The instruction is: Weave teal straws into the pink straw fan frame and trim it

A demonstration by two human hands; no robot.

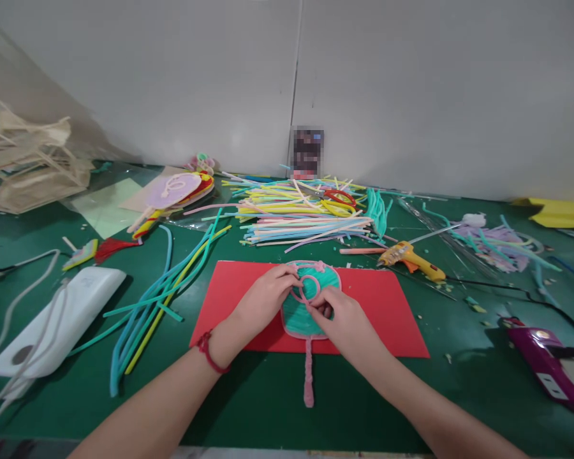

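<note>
A round fan (294, 319) of green pipe cleaners with a pink rim and a pink handle lies on a red sheet (377, 312). Above its face is a pink pipe cleaner (317, 284) bent into a loop. My left hand (265, 299) pinches this loop at its left side, fingers closed. From the right, my right hand (342, 312) grips its lower end between thumb and fingertips. Near the fan's top edge sits a small pink shape (319, 266). My hands cover part of the fan.
Behind the sheet lies a pile of pipe cleaners (268, 210) with scissors (338, 203). A yellow glue gun (418, 262) with a cord rests at right, beyond it a purple device (545, 363). At left are loose pipe cleaners (172, 296), a white corded box (62, 319) and finished fans (172, 190).
</note>
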